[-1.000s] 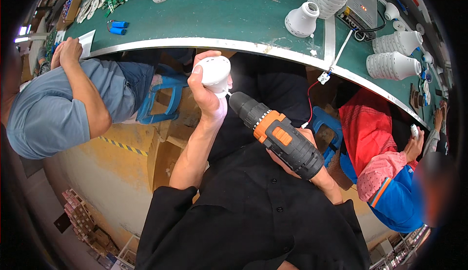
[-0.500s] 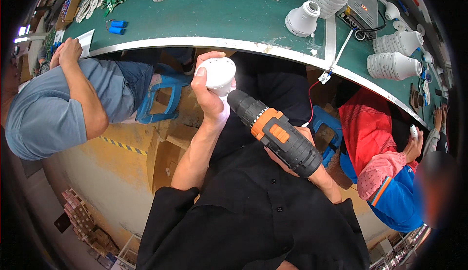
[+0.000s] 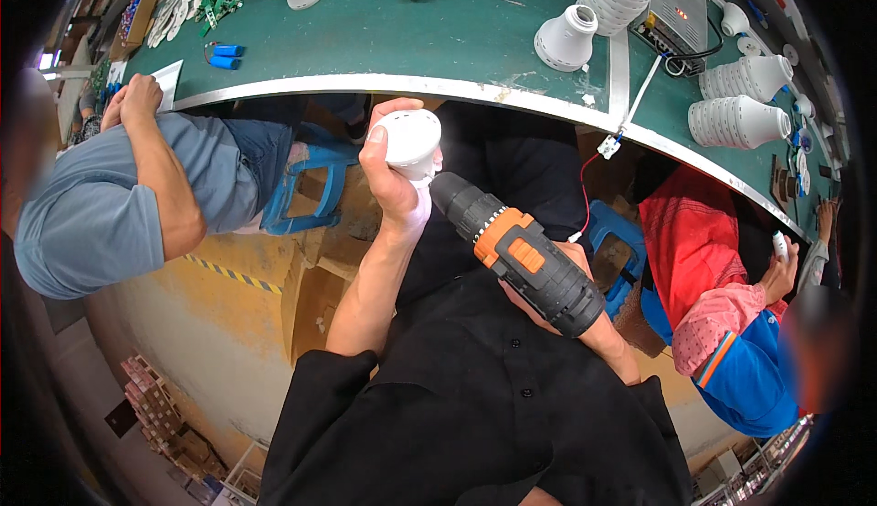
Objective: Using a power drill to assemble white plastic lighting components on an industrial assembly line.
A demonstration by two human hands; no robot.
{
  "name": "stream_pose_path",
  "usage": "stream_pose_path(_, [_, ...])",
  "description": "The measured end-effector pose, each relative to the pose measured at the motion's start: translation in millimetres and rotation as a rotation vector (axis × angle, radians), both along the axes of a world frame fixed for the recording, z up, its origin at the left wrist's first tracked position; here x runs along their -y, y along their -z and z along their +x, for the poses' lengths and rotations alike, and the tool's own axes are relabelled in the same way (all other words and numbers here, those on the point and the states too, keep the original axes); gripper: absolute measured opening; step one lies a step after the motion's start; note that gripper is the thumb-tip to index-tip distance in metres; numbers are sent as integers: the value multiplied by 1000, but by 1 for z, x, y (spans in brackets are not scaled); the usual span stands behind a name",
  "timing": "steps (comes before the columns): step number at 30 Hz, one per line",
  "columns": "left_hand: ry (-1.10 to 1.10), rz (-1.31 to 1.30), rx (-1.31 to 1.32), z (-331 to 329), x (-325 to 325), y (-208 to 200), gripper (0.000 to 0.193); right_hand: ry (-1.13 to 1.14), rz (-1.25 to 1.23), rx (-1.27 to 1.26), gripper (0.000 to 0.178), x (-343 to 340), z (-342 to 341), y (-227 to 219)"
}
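My left hand [image 3: 391,188] is wrapped round a white bulb-shaped plastic housing [image 3: 413,139], its wide round end up, in front of the bench edge. A black and orange cordless drill [image 3: 528,256] points at the housing from the right, its chuck close to the lower side. Whether the tip touches is hidden. My right hand [image 3: 574,252] is closed on the drill's handle, mostly covered by the drill body. Bright light falls on the housing and my left wrist.
On the green bench [image 3: 393,36] stand a white housing [image 3: 565,38], stacked housings [image 3: 738,123], a metal power supply [image 3: 678,17] and blue battery cells [image 3: 226,57]. A cable with a small white connector [image 3: 608,147] hangs over the edge. Co-workers sit at left [image 3: 119,205] and right [image 3: 731,351].
The housing and drill stay almost in place, with the drill a few pixels lower. My view has shifted slightly, and the left co-worker's head now shows at the edge.
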State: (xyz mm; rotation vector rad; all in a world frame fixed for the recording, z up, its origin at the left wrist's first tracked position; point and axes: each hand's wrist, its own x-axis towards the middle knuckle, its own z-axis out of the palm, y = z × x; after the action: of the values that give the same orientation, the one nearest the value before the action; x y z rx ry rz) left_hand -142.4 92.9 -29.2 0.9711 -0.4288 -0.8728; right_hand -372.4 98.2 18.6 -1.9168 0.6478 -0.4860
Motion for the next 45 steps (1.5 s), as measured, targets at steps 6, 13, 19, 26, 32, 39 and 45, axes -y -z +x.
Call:
stream_pose_path(6, [-12, 9, 26, 3, -1, -1, 52, -16, -1, 13, 27, 0, -1, 5])
stream_pose_path(13, [-3, -7, 23, 4, 1, 0, 53, -7, 5, 28, 25, -1, -3, 9])
stream_pose_path(19, [2, -37, 28, 6, 4, 3, 53, 3, 20, 40, 24, -1, -3, 7])
stream_pose_path(26, [-23, -33, -10, 14, 3, 5, 53, 0, 25, 62, 25, -1, -4, 9])
stream_pose_path(32, [-7, -56, -86, 22, 4, 5, 55, 5, 50, 58, 25, -1, -6, 9])
stream_pose_path(39, [131, 162, -339, 34, 8, 2, 87, 99, -204, 105, 28, 3, -15, -2])
stream_pose_path(45, [336, 124, 54, 44, 25, -48, 72, 123, -86, 152, 26, 8, -25, 0])
